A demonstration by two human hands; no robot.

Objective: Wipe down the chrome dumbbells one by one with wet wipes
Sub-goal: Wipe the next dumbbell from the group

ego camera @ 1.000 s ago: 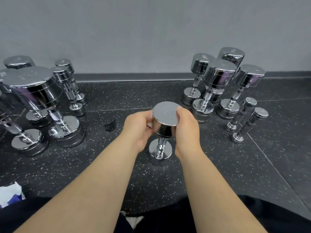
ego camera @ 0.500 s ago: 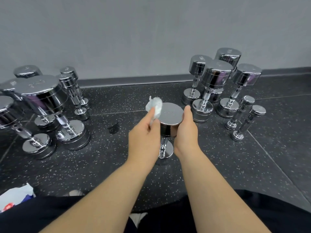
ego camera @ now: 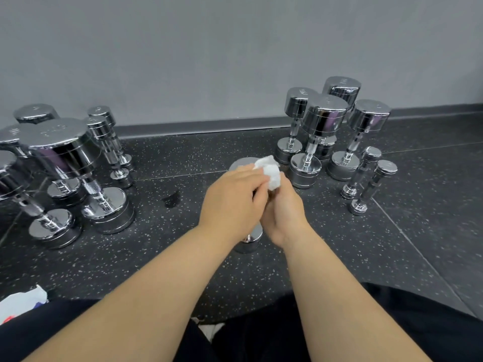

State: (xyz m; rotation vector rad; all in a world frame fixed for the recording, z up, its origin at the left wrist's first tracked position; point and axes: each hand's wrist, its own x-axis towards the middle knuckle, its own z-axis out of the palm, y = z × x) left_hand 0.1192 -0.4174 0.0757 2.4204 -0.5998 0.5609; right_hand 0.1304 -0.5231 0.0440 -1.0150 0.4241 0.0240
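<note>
A chrome dumbbell (ego camera: 250,241) stands upright on the dark speckled floor in front of me, and my hands hide most of its top head and handle. My left hand (ego camera: 232,202) pinches a crumpled white wet wipe (ego camera: 269,172) against the right side of the top head. My right hand (ego camera: 285,215) curls round the head from the right, just below the wipe and touching it. Only the far rim of the top head and the base show.
Several chrome dumbbells (ego camera: 68,152) stand upright at the left, and another group (ego camera: 324,118) stands at the right by the grey wall. Two small dumbbells (ego camera: 371,184) lean at the far right. A wet patch (ego camera: 171,199) marks the floor. A white packet (ego camera: 21,304) lies at the bottom left.
My left hand has carried the wipe from the left rim across the top head to its right side. My right hand has slid in closer, under the wipe. The view has tilted slightly.
</note>
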